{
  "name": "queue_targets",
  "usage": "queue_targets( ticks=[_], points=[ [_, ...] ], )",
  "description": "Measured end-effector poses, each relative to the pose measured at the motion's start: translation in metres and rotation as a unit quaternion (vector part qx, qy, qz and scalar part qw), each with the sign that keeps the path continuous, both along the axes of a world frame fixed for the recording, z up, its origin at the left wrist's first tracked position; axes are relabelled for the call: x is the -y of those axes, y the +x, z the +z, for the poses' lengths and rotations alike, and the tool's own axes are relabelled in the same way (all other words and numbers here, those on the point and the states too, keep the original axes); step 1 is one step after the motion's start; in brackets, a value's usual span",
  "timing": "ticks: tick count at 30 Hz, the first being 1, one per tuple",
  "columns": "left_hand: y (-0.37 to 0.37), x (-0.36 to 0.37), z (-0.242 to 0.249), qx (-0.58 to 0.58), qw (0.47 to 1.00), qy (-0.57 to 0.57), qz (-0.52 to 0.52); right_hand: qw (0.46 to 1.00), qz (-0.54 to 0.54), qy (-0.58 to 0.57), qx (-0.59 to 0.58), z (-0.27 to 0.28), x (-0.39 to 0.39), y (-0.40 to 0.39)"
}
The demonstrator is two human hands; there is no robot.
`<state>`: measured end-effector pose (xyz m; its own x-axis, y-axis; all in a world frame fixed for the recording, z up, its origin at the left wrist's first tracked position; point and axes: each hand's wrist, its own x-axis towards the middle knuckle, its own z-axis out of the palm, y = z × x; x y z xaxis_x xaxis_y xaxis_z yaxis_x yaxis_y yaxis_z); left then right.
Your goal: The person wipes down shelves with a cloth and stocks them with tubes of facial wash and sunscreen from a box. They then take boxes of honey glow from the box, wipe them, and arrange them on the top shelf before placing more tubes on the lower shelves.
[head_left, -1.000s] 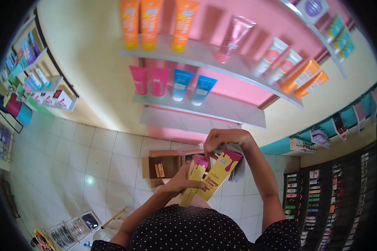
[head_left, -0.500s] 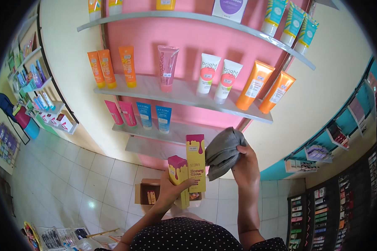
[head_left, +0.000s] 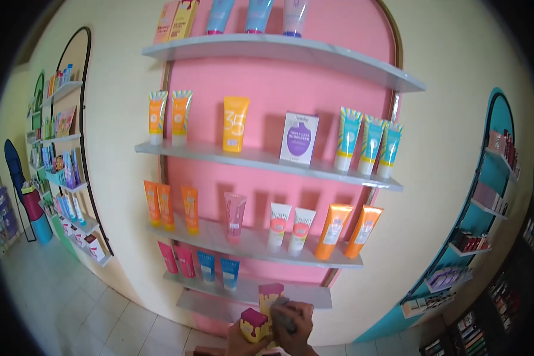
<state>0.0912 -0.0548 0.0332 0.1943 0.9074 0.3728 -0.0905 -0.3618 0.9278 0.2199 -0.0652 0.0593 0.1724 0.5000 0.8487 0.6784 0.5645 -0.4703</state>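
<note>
Low in the head view, my left hand (head_left: 237, 342) is closed around two yellow cartons with pink dripping tops. The shorter-looking yellow carton (head_left: 254, 326) is tilted toward me; the taller yellow carton (head_left: 271, 292) stands up behind and to its right. My right hand (head_left: 301, 333) is closed on a grey cloth (head_left: 284, 317), which lies against the front of the taller carton and hides much of it. Just beyond the hands is the lowest grey shelf (head_left: 219, 306). On the shelf above it stand pink tubes (head_left: 184, 261) and blue tubes (head_left: 206, 266).
Higher grey shelves (head_left: 267, 160) hold orange tubes (head_left: 334, 231), white tubes (head_left: 279, 225), teal tubes (head_left: 348, 139) and a purple-and-white box (head_left: 299, 137). Wall displays flank the pink panel, with black racks (head_left: 469, 332) at lower right. Tiled floor (head_left: 121, 310) shows at lower left.
My view has tilted up, bringing the upper shelves into sight. My right hand has brought the cloth from beside the taller carton onto its front. My left hand still holds both cartons.
</note>
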Motion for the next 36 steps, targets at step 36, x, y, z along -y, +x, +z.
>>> queue_targets(
  ticks=[36],
  points=[
    [-0.044, -0.019, 0.026, 0.32, 0.907, -0.24, -0.129, 0.97, 0.106, 0.103, -0.194, 0.206, -0.013, 0.072]
  ],
)
